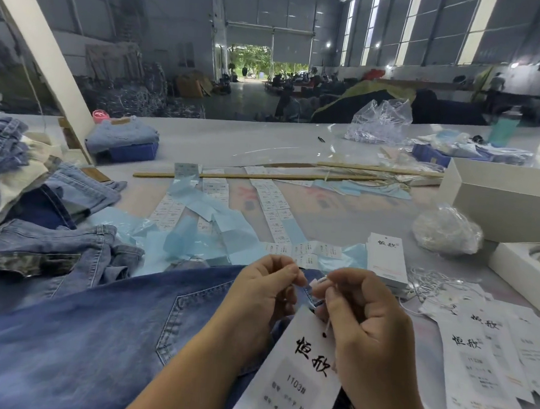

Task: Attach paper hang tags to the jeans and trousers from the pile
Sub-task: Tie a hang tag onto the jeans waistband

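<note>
Starting at the left edge: pile of jeans (25, 195), mixed blue denim, heaped on the grey table (234, 139). Folded light jeans (121, 133) on a blue crate (136, 153), further back. Dark blue jeans (96, 336), spread flat at the near edge, back pocket up. Sticker strips (274, 211) and pale blue backing paper (197, 228), strewn at table centre, behind them two wooden sticks (257, 175).

Left hand (264, 295): fingers curled, thumb and forefinger pinching a belt loop (309, 296) of the dark jeans. Right hand (362, 323): fingers curled, pinching a thin white tag string (327, 326) just beside the loop. Hang tag (296, 373): white paper, black characters, hanging on that string, lying over the jeans between the wrists.

Stack of tags (387, 259), upright-printed, beyond the right hand. Loose tags (486, 360), fanned at right, with white strings (428, 283) tangled near. Clear bags (447, 231); white boxes (502, 202), far right.
</note>
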Demonstrator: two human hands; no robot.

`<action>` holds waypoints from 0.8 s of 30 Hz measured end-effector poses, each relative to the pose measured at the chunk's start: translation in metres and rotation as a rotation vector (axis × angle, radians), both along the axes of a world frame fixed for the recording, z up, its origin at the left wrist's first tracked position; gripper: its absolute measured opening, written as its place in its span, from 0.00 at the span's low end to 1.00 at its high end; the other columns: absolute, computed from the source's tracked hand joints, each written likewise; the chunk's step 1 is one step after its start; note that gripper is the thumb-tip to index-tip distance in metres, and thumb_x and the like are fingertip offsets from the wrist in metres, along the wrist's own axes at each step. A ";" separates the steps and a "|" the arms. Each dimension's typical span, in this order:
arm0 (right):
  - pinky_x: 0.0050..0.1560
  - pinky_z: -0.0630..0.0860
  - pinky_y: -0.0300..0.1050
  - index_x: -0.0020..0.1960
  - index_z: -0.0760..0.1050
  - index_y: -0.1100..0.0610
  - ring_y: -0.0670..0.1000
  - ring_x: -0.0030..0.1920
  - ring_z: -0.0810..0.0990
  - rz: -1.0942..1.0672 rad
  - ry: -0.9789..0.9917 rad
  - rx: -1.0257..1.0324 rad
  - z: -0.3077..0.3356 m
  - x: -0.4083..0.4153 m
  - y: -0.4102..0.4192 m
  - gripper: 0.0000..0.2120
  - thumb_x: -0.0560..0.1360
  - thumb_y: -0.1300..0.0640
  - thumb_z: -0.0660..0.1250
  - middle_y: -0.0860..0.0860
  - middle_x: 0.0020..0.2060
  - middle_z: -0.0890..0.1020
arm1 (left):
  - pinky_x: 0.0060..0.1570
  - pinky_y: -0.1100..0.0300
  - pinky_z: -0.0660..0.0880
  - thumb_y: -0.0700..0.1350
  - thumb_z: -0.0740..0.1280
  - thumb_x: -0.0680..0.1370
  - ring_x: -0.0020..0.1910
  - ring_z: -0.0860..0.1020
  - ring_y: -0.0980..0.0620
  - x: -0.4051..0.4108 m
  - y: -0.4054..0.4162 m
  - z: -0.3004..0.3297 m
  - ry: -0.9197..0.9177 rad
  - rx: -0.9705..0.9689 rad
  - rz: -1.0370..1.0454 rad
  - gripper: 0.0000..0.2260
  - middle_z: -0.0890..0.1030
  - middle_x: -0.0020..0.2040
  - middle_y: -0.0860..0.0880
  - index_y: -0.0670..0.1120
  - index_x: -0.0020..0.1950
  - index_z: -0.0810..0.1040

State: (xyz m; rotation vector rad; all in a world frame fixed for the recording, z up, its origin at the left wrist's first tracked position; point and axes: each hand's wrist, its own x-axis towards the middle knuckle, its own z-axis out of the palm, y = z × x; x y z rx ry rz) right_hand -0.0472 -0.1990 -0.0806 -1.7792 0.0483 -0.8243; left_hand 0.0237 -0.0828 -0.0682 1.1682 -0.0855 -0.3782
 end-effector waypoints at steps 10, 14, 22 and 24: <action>0.37 0.79 0.38 0.46 0.77 0.45 0.48 0.37 0.84 -0.009 0.055 0.009 -0.022 0.009 0.005 0.18 0.76 0.70 0.66 0.48 0.37 0.84 | 0.44 0.57 0.77 0.35 0.67 0.72 0.41 0.80 0.51 -0.006 0.013 -0.028 -0.384 0.268 -0.115 0.09 0.83 0.41 0.45 0.49 0.42 0.81; 0.38 0.79 0.37 0.45 0.77 0.45 0.48 0.36 0.83 -0.020 0.057 0.021 -0.025 0.010 0.005 0.20 0.75 0.72 0.65 0.49 0.37 0.84 | 0.38 0.55 0.73 0.45 0.62 0.65 0.37 0.75 0.54 -0.006 0.022 -0.033 -0.535 0.473 -0.205 0.15 0.82 0.40 0.50 0.56 0.48 0.81; 0.39 0.79 0.39 0.45 0.77 0.45 0.49 0.36 0.83 0.012 0.055 0.033 -0.026 0.008 0.003 0.20 0.75 0.72 0.64 0.50 0.37 0.84 | 0.35 0.62 0.71 0.50 0.71 0.70 0.33 0.73 0.59 -0.009 0.020 -0.038 -0.620 0.562 -0.136 0.06 0.78 0.34 0.55 0.56 0.46 0.79; 0.38 0.78 0.37 0.44 0.77 0.47 0.48 0.36 0.83 0.021 0.052 0.031 -0.027 0.007 0.002 0.19 0.76 0.72 0.64 0.50 0.37 0.84 | 0.34 0.63 0.71 0.55 0.74 0.68 0.31 0.72 0.60 -0.013 0.021 -0.037 -0.625 0.594 -0.139 0.11 0.77 0.33 0.56 0.57 0.47 0.79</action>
